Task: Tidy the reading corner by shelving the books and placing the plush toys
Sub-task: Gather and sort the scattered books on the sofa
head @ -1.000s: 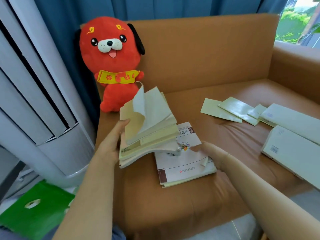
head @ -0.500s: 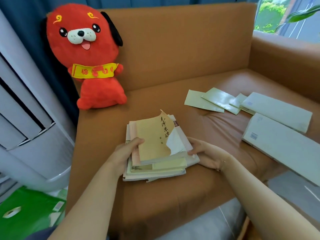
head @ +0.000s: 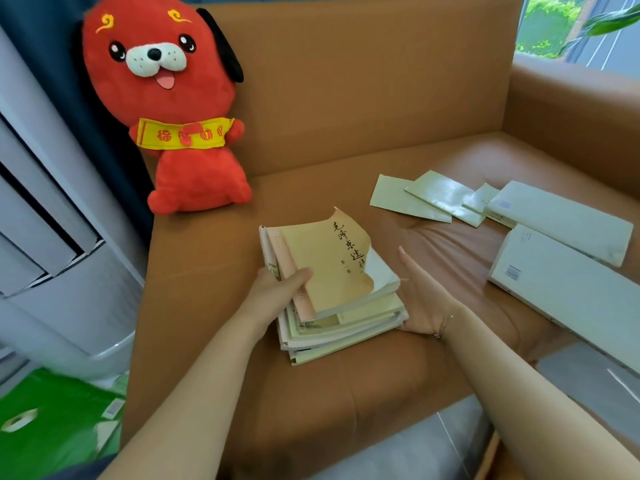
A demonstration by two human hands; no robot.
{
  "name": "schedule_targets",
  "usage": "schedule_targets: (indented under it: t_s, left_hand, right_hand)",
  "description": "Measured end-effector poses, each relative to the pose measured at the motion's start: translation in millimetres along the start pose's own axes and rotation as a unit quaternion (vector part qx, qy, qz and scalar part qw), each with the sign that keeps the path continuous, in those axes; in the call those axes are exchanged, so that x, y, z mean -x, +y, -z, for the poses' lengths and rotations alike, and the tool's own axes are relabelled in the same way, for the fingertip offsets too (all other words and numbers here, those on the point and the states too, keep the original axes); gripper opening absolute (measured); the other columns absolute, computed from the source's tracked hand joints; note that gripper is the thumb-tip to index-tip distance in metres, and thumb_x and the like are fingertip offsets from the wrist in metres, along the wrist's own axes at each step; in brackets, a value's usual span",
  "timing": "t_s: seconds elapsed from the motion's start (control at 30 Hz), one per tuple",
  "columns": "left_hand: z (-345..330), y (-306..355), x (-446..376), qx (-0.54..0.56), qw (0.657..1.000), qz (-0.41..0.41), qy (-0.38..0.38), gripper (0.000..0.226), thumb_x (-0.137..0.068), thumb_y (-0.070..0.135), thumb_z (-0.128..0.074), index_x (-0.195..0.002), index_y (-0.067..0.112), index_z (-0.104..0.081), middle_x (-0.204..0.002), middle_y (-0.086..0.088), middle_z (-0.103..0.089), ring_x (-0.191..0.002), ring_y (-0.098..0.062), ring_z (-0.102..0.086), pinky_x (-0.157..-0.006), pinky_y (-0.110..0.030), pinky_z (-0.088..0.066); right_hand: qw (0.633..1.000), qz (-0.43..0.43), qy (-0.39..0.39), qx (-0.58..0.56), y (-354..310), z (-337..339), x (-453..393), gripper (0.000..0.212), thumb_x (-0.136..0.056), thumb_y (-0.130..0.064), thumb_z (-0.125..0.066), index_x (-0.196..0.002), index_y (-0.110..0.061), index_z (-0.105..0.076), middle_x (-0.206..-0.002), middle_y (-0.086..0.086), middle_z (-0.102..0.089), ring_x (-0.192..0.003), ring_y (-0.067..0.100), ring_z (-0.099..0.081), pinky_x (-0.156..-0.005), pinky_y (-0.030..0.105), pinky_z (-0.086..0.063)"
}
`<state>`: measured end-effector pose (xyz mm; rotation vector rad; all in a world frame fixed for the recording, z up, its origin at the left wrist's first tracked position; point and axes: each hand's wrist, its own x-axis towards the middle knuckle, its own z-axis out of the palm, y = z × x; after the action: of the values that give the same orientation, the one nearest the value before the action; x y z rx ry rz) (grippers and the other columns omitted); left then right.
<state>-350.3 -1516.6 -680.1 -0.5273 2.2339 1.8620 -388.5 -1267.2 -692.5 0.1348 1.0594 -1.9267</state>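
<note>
A stack of several worn books point(head: 332, 282) lies on the brown sofa seat point(head: 363, 393), topped by a tan volume with a torn cover. My left hand point(head: 277, 292) grips the stack's left edge, thumb on top. My right hand point(head: 420, 296) lies flat with straight fingers against the stack's right side. A red plush dog point(head: 166, 109) with a yellow scarf sits upright in the sofa's back left corner. Two large white books point(head: 568, 282) and thin pale green booklets point(head: 426, 199) lie to the right on the seat.
A white standing air conditioner point(head: 45, 237) is left of the sofa, with a green bag point(head: 52, 420) on the floor below it. The sofa's right armrest point(head: 581, 109) rises at the right, with a window behind it. Blue curtains hang at the back left.
The lifted books came down onto the white book, forming one stack. My right hand moved from under the stack's corner to flat against its right side. The view drew closer.
</note>
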Motion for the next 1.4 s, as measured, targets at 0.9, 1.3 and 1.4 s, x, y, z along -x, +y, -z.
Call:
schedule_targets:
  t_s: [0.9, 1.3, 1.4]
  left_hand:
    - [43.3, 51.7, 28.2, 0.124, 0.979, -0.138, 0.084, 0.096, -0.052, 0.029, -0.094, -0.131, 0.024, -0.038, -0.119, 0.010, -0.060, -0.107, -0.006, -0.059, -0.091, -0.030, -0.049]
    - [55.2, 38.9, 37.7, 0.086, 0.976, -0.198, 0.039, 0.096, -0.051, 0.005, -0.090, -0.127, 0.036, -0.039, -0.121, 0.007, -0.061, -0.117, -0.015, -0.057, -0.094, -0.041, -0.051]
    - [58.0, 38.1, 37.3, 0.103, 0.979, -0.176, 0.027, 0.109, -0.047, 0.011, -0.091, -0.136, 0.032, -0.032, -0.126, 0.007, -0.059, -0.117, -0.013, -0.057, -0.099, -0.044, -0.049]
  right_hand:
    - [0.913, 0.221, 0.032, 0.340, -31.0, -73.2, -9.4, 0.090, -0.061, -0.047, -0.084, -0.136, -0.026, -0.038, -0.122, -0.003, -0.065, -0.110, 0.015, -0.064, -0.084, 0.027, -0.055]
    - [0.832, 0.244, 0.018, 0.498, -16.5, -85.8, -24.7, 0.122, -0.061, -0.034, -0.087, -0.144, -0.034, 0.003, -0.136, -0.008, -0.044, -0.125, -0.001, -0.047, -0.102, 0.029, -0.046]
    - [0.855, 0.260, 0.012, 0.449, -8.5, -85.3, -27.6, 0.100, -0.068, 0.000, -0.063, -0.144, -0.027, -0.003, -0.111, -0.003, -0.054, -0.095, -0.007, -0.061, -0.076, 0.018, -0.051]
